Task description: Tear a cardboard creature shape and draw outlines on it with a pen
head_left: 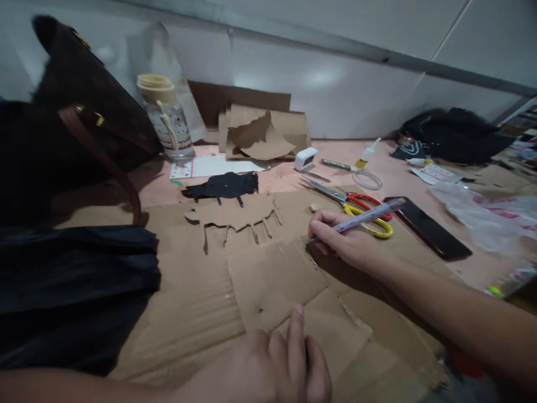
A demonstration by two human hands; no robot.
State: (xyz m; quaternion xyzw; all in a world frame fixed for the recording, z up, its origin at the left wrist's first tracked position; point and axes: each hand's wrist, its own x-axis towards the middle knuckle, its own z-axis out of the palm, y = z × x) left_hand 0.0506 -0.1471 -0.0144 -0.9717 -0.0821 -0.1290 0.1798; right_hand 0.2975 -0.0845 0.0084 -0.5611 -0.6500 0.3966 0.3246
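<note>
My right hand point(338, 238) grips a pale purple pen point(369, 214), its tip pointing down at the upper right edge of a brown cardboard piece point(272, 280). On the near part of this cardboard rests my left hand point(277, 358), index finger stretched out and the other fingers bent, with nothing held in it. Beneath lies a larger cardboard sheet point(188, 302). Further back is a cardboard cutout point(235, 215) with a jagged edge and thin leg-like strips. Just behind it sits a black cutout point(229, 184) of similar outline.
Scissors point(331, 193) with red and yellow handles lie behind my right hand, beside a black phone point(432, 229). A glue bottle point(364, 157) and a clear drinking bottle point(170, 123) stand near the wall. A dark bag point(100, 112) and black pleated material point(71, 291) occupy the left.
</note>
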